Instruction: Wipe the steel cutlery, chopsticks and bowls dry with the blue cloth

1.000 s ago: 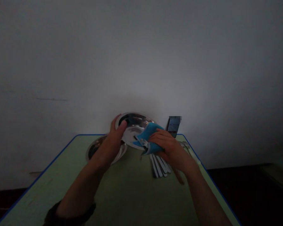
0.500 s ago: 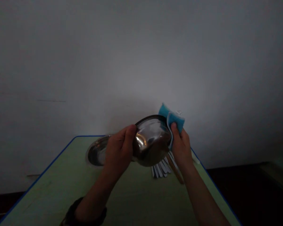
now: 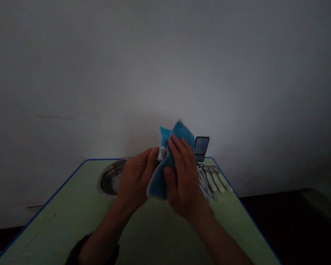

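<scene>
My left hand (image 3: 136,176) is closed, its thumb along the rim of a shiny metal bowl. In this instant the bowl is almost wholly hidden behind my right hand and a blue cloth (image 3: 182,130). My right hand (image 3: 183,176) presses the folded cloth over the bowl's outside, fingers lying along it and thumb lower on the cloth. A small white tag shows at the cloth's left edge. Behind my left hand, a wide metal basin (image 3: 106,180) sits on the table, partly covered from view.
On the pale green table (image 3: 71,217) with blue edging, several pieces of cutlery with white handles (image 3: 217,182) lie fanned out at the right. A phone (image 3: 202,149) stands upright at the back edge, near the grey wall (image 3: 165,73).
My right hand and the cloth have moved left from the bowl's right rim across its front, covering it. The phone and more cutlery have come into view. My left hand keeps its grip.
</scene>
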`<state>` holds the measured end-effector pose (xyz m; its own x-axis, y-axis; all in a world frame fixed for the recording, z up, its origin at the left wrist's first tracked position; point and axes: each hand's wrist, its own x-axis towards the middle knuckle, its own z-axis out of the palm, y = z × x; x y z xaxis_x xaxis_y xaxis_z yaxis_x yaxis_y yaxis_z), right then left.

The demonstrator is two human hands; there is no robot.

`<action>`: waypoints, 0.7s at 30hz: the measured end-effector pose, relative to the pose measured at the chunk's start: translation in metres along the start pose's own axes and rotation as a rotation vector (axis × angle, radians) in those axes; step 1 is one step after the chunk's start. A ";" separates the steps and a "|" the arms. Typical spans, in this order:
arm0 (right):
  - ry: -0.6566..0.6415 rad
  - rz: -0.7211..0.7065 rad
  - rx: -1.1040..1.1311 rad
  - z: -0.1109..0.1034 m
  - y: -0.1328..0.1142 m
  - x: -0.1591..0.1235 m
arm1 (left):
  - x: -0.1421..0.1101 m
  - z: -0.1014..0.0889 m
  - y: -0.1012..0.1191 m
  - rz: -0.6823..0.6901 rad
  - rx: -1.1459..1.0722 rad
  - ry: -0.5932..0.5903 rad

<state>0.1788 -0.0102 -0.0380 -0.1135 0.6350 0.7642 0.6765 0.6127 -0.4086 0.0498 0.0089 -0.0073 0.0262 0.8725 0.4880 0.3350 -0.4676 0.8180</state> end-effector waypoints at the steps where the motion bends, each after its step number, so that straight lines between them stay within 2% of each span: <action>1: 0.076 0.061 0.045 0.001 0.011 0.000 | -0.003 0.002 0.000 0.019 0.032 0.004; 2: 0.145 0.154 0.116 0.003 0.021 0.000 | -0.006 0.004 0.001 0.022 0.033 0.037; 4: 0.206 0.368 0.276 0.007 0.039 0.000 | -0.012 0.012 0.001 -0.015 -0.088 0.185; 7: 0.157 0.581 0.620 0.018 0.043 0.002 | -0.017 0.029 -0.002 -0.032 -0.208 0.418; 9: 0.115 0.636 0.877 0.024 0.034 0.006 | -0.019 0.040 -0.008 0.023 -0.122 0.455; 11: 0.141 0.660 0.981 0.027 0.023 0.012 | -0.021 0.050 -0.016 0.089 -0.023 0.437; 14: 0.200 0.689 0.949 0.026 0.013 0.013 | -0.025 0.060 -0.029 0.186 0.057 0.322; 17: 0.240 0.683 0.743 0.027 0.009 0.000 | -0.026 0.064 -0.033 0.248 0.058 0.143; 21: 0.306 0.600 0.351 0.028 0.005 -0.014 | -0.022 0.060 -0.030 0.248 0.083 0.008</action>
<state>0.1638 -0.0030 -0.0646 0.4425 0.7793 0.4438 0.2812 0.3493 -0.8938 0.0951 0.0125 -0.0610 0.1099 0.7316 0.6729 0.3956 -0.6532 0.6456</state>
